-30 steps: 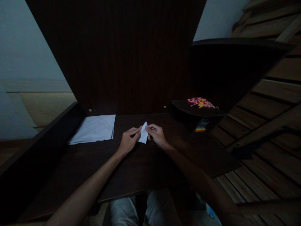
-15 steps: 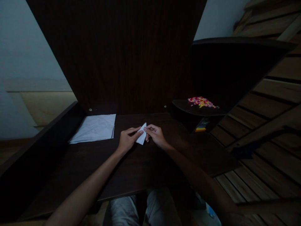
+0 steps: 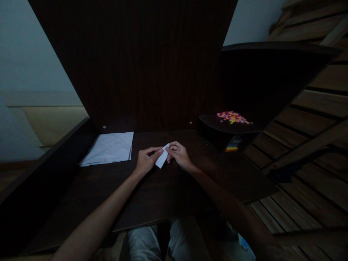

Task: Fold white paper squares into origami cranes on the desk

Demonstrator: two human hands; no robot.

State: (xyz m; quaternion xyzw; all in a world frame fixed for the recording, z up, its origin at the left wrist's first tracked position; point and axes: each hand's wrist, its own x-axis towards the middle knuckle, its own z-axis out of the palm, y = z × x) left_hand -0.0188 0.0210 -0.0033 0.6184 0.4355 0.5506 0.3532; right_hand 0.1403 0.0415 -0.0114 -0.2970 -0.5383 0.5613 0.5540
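Observation:
A small folded piece of white paper (image 3: 162,158) is held slantwise above the dark desk, its narrow end pointing up and to the right. My left hand (image 3: 146,158) pinches its left edge between thumb and fingers. On the other side, my right hand (image 3: 179,155) grips the upper right edge, thumb on top and fingers curled behind. The fingers partly cover the paper, so its folds are hard to make out. To the left of my hands lies a stack of white paper sheets (image 3: 110,146), slightly creased.
The dark wooden desk (image 3: 152,203) has a tall back panel (image 3: 136,65) and a raised left side (image 3: 49,163). At the right, a corner shelf (image 3: 209,121) bears a heap of small pink, red and yellow pieces (image 3: 233,117). Wooden slats (image 3: 304,108) stand beyond it.
The folded paper has turned slightly, its lower end swinging left and its tip leaning further right. Both hands keep hold of it and have barely shifted.

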